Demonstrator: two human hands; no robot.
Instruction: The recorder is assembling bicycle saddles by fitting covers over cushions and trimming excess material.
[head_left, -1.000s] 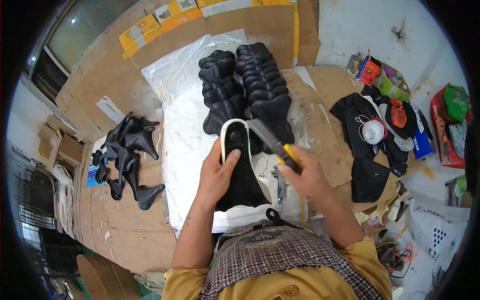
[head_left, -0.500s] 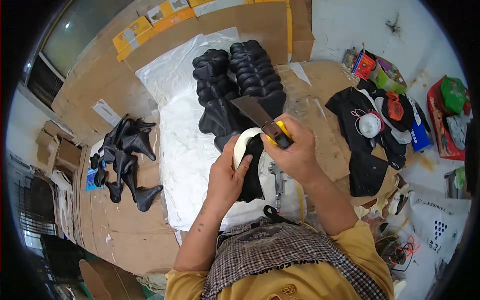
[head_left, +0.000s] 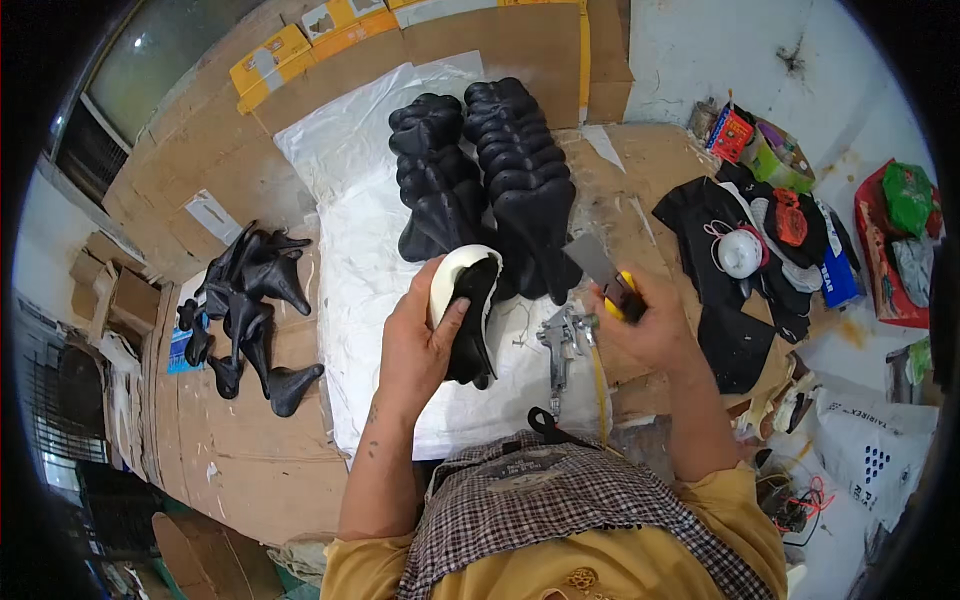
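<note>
My left hand (head_left: 422, 335) grips a bicycle saddle (head_left: 474, 325) with a white padded edge and a black cover, thumb pressed on the black side. To the right, my right hand (head_left: 648, 322) closes round the yellow-and-black handle of a scraper (head_left: 596, 262); its flat grey blade points up and left, apart from the saddle. A metal spray gun (head_left: 557, 350) with a yellow hose lies on the white sheet between my hands. Beyond them, two rows of overlapping black saddles (head_left: 525, 190) rest on the white sheet (head_left: 355, 230).
At left, several black saddle-shaped pieces (head_left: 255, 310) lie piled on the cardboard-covered table (head_left: 250, 460). Black cloth (head_left: 735, 330) and a white round object (head_left: 739, 253) lie at right, with an open box (head_left: 785, 160) of supplies behind. Cardboard panels (head_left: 480, 50) stand at the back.
My right hand and the scraper have moved right, away from the saddle. My left hand has shifted slightly left with the saddle, and the spray gun shows more fully.
</note>
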